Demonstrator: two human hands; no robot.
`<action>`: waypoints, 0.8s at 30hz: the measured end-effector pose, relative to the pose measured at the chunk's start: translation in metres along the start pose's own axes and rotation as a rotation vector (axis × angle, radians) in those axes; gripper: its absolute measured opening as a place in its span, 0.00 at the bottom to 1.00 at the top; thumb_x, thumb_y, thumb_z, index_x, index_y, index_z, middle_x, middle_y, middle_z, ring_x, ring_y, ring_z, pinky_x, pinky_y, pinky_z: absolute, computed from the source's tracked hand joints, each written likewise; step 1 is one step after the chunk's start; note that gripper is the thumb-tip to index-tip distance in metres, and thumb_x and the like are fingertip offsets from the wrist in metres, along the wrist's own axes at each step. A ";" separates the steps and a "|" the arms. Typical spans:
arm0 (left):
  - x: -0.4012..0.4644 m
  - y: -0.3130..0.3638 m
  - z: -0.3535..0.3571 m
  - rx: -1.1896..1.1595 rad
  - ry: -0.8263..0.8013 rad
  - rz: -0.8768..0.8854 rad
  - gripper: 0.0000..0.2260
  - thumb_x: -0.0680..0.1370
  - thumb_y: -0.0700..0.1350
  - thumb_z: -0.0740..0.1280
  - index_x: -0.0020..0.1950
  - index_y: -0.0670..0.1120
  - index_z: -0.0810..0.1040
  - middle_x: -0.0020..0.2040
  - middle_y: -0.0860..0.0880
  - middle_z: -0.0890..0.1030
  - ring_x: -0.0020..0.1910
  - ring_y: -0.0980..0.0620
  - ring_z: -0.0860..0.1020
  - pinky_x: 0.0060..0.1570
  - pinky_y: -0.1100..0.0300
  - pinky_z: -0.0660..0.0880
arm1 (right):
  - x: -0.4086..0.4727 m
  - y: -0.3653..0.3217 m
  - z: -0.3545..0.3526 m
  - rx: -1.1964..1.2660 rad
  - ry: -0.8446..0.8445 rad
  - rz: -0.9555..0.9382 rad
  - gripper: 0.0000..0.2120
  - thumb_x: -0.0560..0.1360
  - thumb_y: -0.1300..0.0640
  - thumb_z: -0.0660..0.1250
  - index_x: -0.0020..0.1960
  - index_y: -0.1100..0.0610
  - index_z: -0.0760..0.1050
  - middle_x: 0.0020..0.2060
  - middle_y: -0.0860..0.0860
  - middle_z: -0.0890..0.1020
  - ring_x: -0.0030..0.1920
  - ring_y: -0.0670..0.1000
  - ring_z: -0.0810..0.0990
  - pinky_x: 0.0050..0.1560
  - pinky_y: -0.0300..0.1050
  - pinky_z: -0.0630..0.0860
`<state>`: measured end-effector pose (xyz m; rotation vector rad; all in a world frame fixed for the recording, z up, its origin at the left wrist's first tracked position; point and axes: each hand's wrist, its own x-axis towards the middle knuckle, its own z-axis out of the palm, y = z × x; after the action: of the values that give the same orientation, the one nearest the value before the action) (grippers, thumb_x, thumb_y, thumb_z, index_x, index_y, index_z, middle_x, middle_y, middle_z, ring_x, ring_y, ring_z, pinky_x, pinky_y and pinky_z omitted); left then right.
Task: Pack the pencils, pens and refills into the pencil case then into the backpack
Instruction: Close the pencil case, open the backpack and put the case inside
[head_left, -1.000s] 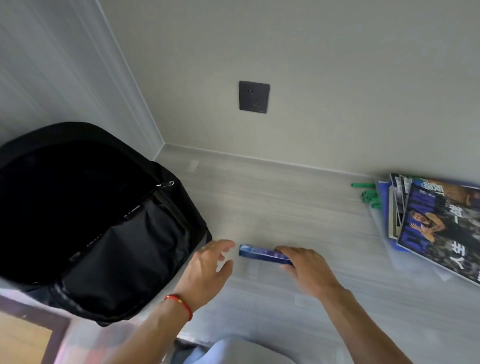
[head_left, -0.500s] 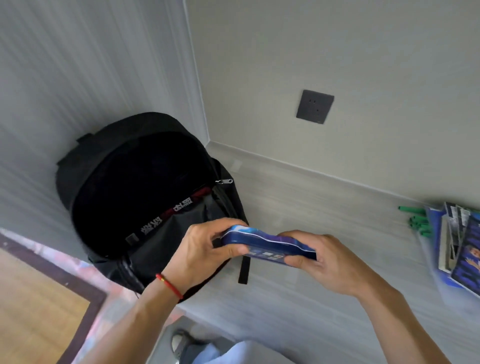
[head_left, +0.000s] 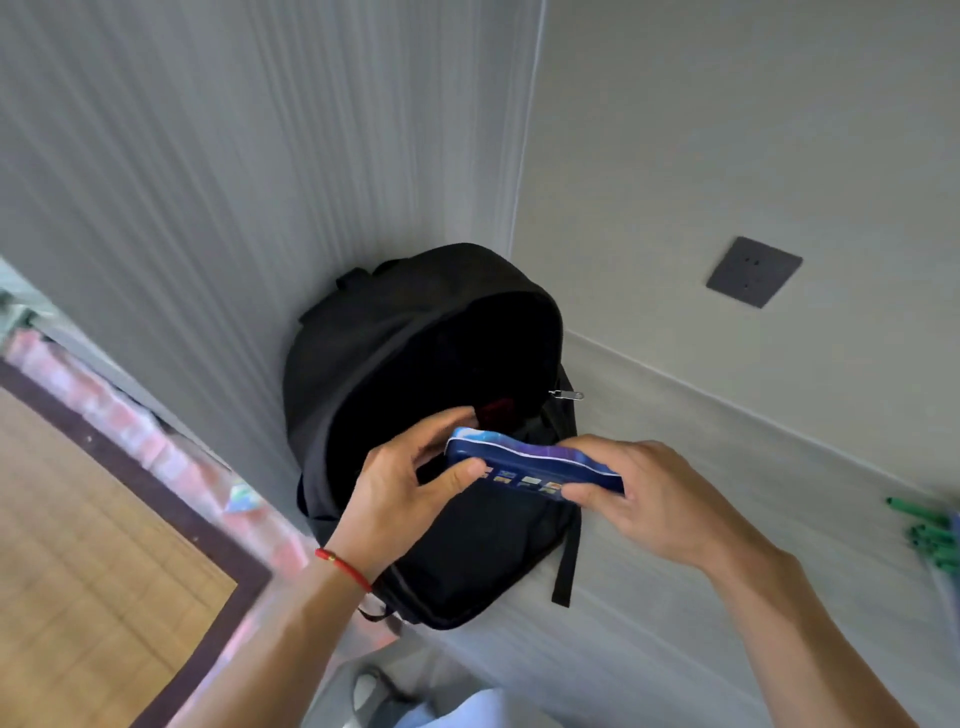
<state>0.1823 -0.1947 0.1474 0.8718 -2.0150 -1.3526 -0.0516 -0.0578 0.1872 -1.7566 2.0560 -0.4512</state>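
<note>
The blue pencil case (head_left: 524, 465) hangs closed over the open black backpack (head_left: 415, 364) on the worktop (head_left: 727, 519), left hand (head_left: 400, 493) pinching one end, right hand (head_left: 644, 499) gripping the other.

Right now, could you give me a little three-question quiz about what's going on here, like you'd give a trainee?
1. True or false: the backpack is zipped shut.
2. What holds the blue pencil case? A) left hand only B) right hand only C) both hands
3. Fill in: the left wrist wears a ___ bracelet.

Key: 1 false, its top gapes open. 2 C. 3 red.
</note>
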 end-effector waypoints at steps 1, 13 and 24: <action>-0.001 -0.005 -0.005 0.053 0.037 -0.023 0.25 0.72 0.56 0.74 0.68 0.57 0.75 0.62 0.59 0.81 0.62 0.60 0.79 0.66 0.55 0.74 | 0.006 -0.003 0.000 -0.027 0.017 -0.003 0.16 0.78 0.44 0.68 0.64 0.37 0.73 0.42 0.39 0.84 0.39 0.44 0.78 0.43 0.45 0.78; -0.004 -0.013 -0.014 0.142 0.127 -0.003 0.36 0.73 0.48 0.75 0.76 0.59 0.61 0.69 0.60 0.73 0.67 0.62 0.72 0.67 0.67 0.69 | 0.052 -0.019 0.004 -0.065 -0.033 -0.063 0.15 0.78 0.44 0.69 0.63 0.38 0.72 0.39 0.40 0.81 0.40 0.43 0.79 0.37 0.35 0.73; -0.002 -0.017 -0.008 0.099 0.073 0.044 0.15 0.71 0.40 0.77 0.52 0.57 0.80 0.47 0.56 0.84 0.45 0.60 0.81 0.44 0.74 0.73 | -0.004 0.035 -0.002 0.483 0.147 0.059 0.18 0.69 0.57 0.80 0.55 0.44 0.83 0.53 0.41 0.87 0.57 0.41 0.85 0.62 0.37 0.77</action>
<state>0.1935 -0.2024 0.1338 0.9016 -2.0476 -1.1886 -0.0821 -0.0481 0.1728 -1.4045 1.8791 -0.9894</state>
